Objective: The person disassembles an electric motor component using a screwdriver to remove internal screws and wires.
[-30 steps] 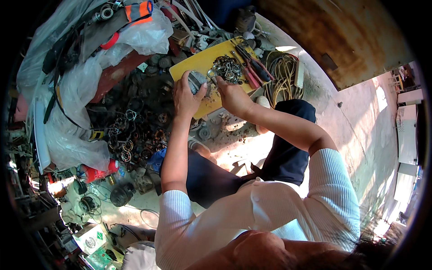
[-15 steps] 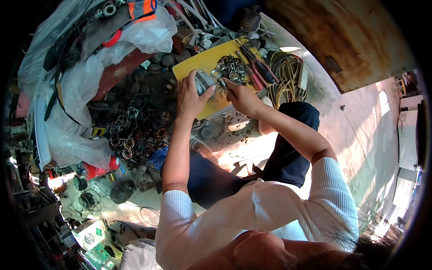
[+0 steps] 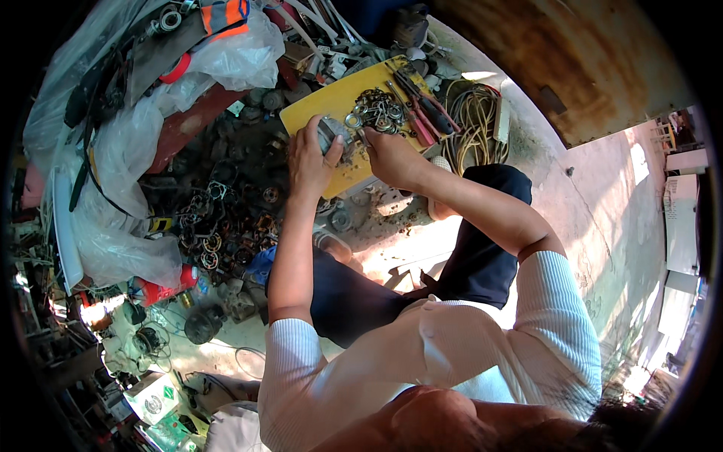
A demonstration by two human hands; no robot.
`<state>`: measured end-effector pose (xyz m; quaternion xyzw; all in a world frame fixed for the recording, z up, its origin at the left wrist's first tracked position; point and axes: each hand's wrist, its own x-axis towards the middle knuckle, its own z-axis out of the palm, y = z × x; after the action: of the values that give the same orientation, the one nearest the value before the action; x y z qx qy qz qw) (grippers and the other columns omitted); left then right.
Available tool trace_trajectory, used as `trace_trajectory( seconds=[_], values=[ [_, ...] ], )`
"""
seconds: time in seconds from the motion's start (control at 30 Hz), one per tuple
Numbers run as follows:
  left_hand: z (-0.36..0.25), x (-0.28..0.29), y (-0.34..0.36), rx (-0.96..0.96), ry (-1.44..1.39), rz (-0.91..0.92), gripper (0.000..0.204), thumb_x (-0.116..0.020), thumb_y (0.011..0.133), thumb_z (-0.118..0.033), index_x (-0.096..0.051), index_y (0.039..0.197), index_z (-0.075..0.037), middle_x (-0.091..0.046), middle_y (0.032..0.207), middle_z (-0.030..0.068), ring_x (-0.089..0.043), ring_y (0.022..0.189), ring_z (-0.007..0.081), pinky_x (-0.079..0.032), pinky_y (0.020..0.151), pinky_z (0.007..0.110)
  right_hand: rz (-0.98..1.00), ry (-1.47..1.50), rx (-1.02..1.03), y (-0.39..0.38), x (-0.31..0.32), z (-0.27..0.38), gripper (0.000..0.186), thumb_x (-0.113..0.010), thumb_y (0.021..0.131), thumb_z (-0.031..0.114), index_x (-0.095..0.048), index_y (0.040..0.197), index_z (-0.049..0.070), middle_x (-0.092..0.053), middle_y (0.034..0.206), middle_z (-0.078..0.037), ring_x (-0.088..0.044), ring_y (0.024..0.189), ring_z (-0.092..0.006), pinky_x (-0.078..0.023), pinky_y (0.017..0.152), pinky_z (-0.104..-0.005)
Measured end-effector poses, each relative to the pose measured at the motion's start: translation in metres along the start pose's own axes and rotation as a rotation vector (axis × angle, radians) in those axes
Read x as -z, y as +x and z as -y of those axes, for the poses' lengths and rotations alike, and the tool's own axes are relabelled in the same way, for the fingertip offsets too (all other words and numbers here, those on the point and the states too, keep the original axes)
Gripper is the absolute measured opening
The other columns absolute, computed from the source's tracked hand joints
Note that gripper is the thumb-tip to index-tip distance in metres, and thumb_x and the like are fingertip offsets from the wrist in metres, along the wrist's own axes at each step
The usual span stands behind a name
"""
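A round grey metal part, like a small motor housing, is gripped in my left hand, thumb on its near side and fingers round its left. My right hand is closed just right of it, with a short metallic end showing at the fingers; the rest is hidden in the fist. Both hands are over a yellow board. Beyond them on the board is a heap of small metal rings and bearings. Red-handled hand tools lie at its right end.
A coil of tan cable lies right of the board. Dark metal parts and copper-coloured rings are heaped on the left, beside crumpled clear plastic sheeting. My bent legs are close below the board. A rusty panel stands at upper right.
The whole view has shifted slightly, moving the board and heaps a little left. My right fist has turned a little, so less of the metallic end shows. My left hand keeps its hold.
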<state>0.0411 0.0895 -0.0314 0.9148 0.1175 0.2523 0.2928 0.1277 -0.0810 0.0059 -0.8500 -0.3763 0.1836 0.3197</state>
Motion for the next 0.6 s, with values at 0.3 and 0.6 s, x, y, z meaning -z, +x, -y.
trace_trajectory(
  seconds=[0.3,0.6],
  values=[
    [0.006,0.003,-0.001,0.008,0.002,0.006,0.063,-0.062,0.087,-0.043,-0.043,0.135,-0.006,-0.056,0.121,0.0237,-0.051,0.112,0.0431,-0.039,0.097,0.049,-0.514,0.306,0.170,-0.013,-0.080,-0.025,0.053,-0.049,0.095,0.005,-0.035,0.146,0.009,-0.060,0.109,-0.028,-0.059,0.097,-0.0463,-0.050,0.080,-0.0432],
    [0.006,0.029,0.001,0.157,-0.152,0.233,0.080,-0.069,0.080,-0.056,-0.044,0.138,-0.006,-0.054,0.131,0.0214,-0.050,0.124,0.0359,-0.036,0.104,0.043,-0.265,0.284,0.154,-0.013,-0.035,-0.017,0.050,-0.051,0.091,0.003,-0.043,0.140,0.002,-0.065,0.084,-0.026,-0.064,0.080,-0.0433,-0.050,0.073,-0.0434]
  ],
)
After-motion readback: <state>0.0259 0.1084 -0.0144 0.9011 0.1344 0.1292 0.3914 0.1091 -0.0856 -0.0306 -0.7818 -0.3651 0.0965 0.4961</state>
